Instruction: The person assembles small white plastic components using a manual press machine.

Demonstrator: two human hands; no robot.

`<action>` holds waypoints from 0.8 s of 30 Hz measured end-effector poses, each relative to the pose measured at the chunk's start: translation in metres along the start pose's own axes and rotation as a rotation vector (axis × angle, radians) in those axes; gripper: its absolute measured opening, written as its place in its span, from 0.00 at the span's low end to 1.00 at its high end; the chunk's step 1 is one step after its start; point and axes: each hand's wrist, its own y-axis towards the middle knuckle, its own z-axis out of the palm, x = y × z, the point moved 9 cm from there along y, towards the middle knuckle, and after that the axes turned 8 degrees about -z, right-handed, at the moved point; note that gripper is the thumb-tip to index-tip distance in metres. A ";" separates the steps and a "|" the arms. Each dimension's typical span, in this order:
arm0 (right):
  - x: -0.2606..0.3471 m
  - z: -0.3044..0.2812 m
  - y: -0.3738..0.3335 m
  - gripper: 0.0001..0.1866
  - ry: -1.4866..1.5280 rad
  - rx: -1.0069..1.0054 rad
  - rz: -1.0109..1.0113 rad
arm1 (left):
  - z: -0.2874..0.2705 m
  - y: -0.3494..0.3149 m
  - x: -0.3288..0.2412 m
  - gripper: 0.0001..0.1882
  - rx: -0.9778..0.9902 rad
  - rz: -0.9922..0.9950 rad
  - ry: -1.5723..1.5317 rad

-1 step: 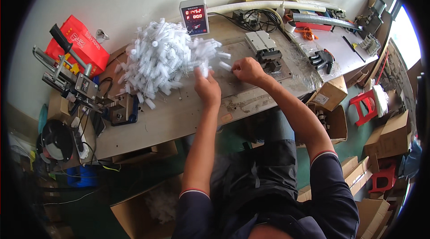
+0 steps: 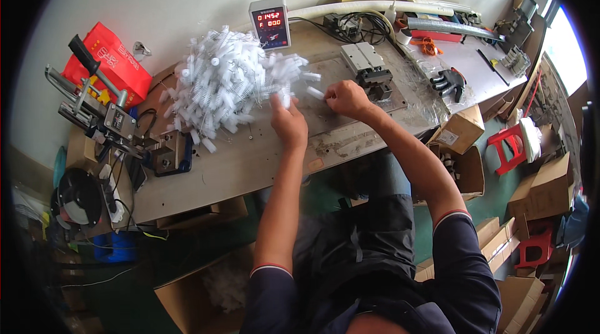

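Note:
A large heap of small white, ribbed cylinders (image 2: pixel 219 84), some with thin wire-like ends, lies on the workbench (image 2: pixel 237 177). At the heap's right edge, my left hand (image 2: pixel 289 124) is closed on a white cylinder (image 2: pixel 285 97), its thumb upward; the pieces around it are blurred. To its right, my right hand (image 2: pixel 347 99) pinches another white cylinder (image 2: pixel 314 92) by one end, the free end pointing left toward the heap. The hands are a short distance apart above the bench.
Behind the heap stands a counter box (image 2: pixel 270 24) with red digits. A lever press (image 2: pixel 119 118) is at the left, by a red bag (image 2: pixel 109 62). Right of my hands sits a metal fixture (image 2: pixel 369 68), then a black glove (image 2: pixel 449 85). A cardboard box (image 2: pixel 181 299) is below.

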 end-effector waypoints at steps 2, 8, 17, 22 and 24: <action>0.005 -0.008 -0.010 0.09 -0.074 0.020 0.010 | 0.002 -0.001 -0.001 0.09 0.015 0.037 0.016; 0.005 -0.029 -0.066 0.09 -0.178 -0.032 0.095 | 0.007 -0.003 0.003 0.09 0.001 0.087 0.017; -0.056 -0.080 -0.138 0.09 -0.128 -0.426 0.292 | 0.012 -0.005 -0.003 0.08 0.021 0.171 0.075; -0.061 -0.081 -0.140 0.09 -0.153 -0.486 0.292 | 0.017 -0.007 -0.001 0.06 0.128 0.038 0.070; -0.059 -0.080 -0.136 0.09 -0.174 -0.496 0.292 | 0.017 -0.007 0.001 0.05 0.136 0.015 0.065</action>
